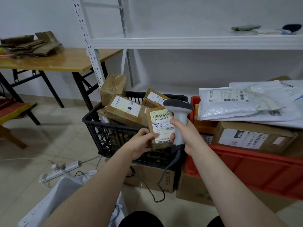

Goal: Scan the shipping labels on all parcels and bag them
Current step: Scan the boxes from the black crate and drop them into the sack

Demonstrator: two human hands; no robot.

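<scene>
My left hand [141, 141] grips a small brown cardboard parcel [161, 126] by its lower left edge, with its white shipping label facing me. Right beside it, my right hand [184, 133] holds a grey handheld barcode scanner [178, 112] upright, its head just above the parcel's top right corner. Both are held over a black crate [105, 128] with several more brown parcels [124, 108]. A red crate [246, 166] to the right holds a labelled box [252, 138] and white mailer bags [229, 105]. A white bag [54, 203] lies open at the bottom left.
The crates rest on cardboard boxes [152, 179] on the tiled floor under a white metal shelf [196, 42]. The scanner's black cable [157, 190] hangs down over them. Power strips [62, 169] lie on the floor to the left. A wooden table [57, 61] stands at the back left.
</scene>
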